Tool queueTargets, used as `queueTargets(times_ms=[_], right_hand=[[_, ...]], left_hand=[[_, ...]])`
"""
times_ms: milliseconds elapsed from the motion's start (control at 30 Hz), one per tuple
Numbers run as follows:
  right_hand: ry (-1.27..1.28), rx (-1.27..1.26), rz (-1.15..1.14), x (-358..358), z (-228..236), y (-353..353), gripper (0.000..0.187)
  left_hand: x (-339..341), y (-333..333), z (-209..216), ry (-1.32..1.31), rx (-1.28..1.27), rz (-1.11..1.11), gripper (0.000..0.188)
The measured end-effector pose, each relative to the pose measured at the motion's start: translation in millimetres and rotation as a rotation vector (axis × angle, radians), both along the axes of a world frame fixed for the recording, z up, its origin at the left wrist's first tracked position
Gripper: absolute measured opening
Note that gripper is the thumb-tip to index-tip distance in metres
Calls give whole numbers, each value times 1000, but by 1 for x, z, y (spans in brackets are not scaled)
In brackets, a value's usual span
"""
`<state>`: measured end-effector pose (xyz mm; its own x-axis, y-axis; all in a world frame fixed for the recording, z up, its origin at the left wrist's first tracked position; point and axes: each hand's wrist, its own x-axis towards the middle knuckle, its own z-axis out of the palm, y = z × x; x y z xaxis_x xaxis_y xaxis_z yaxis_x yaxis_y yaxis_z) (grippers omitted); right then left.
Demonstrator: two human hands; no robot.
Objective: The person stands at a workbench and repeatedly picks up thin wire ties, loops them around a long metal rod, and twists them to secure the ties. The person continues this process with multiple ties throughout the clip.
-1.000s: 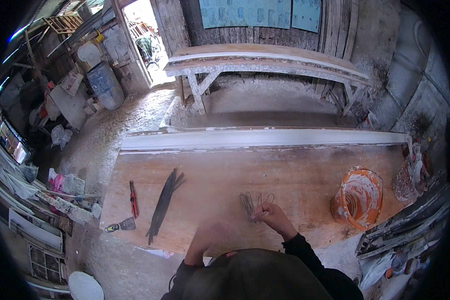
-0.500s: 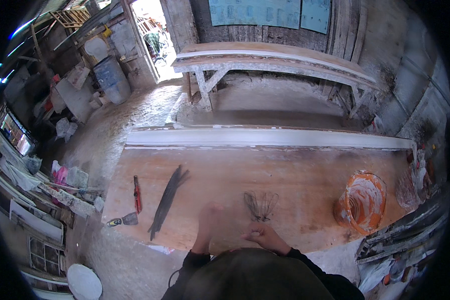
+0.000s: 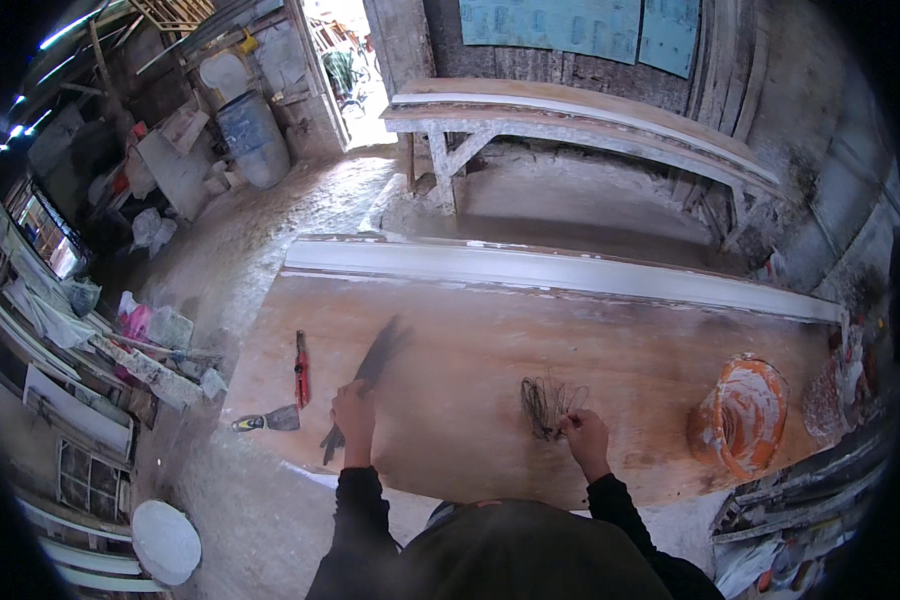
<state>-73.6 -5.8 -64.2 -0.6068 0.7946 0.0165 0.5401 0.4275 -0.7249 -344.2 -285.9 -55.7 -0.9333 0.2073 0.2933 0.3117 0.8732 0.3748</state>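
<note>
My left hand [image 3: 354, 418] is closed around the middle of a long bundle of dark, thin strands [image 3: 380, 355] that look like wire. The bundle's far end is smeared by motion. On the right, my right hand [image 3: 587, 440] pinches the edge of a small tangle of dark looped wires [image 3: 542, 408] on the orange-brown tabletop [image 3: 450, 420]. Left of the bundle lie a red cutter-like tool [image 3: 302, 368] and a putty knife [image 3: 270, 419] with a yellow and black handle.
An orange bucket [image 3: 710, 425] smeared with white stands at the table's right. A long white moulding strip [image 3: 530, 275] runs along the far edge. Beyond stands a wooden bench [image 3: 570, 125]; a blue drum [image 3: 253, 140] is by the doorway. A round white lid-like disc [image 3: 166, 542] is lower left.
My hands have parted from in front of me. The left has moved left onto the dark bundle, and the right has moved right to the looped wires. The view has shifted slightly.
</note>
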Motion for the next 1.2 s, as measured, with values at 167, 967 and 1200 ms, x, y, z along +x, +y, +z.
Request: queueTargets(times_ms=[167,967,1200], right_hand=[[-67,302,20,1,15,-8,25],[266,-32,388,-72,37,-137,13],[159,-151,513,-85,46,-153,15]], left_hand=[[-15,-25,-22,-120,-66,33,32],[-33,-48,16,-486,759,-231,24],[-48,-60,-1,-326,490,-154,24]])
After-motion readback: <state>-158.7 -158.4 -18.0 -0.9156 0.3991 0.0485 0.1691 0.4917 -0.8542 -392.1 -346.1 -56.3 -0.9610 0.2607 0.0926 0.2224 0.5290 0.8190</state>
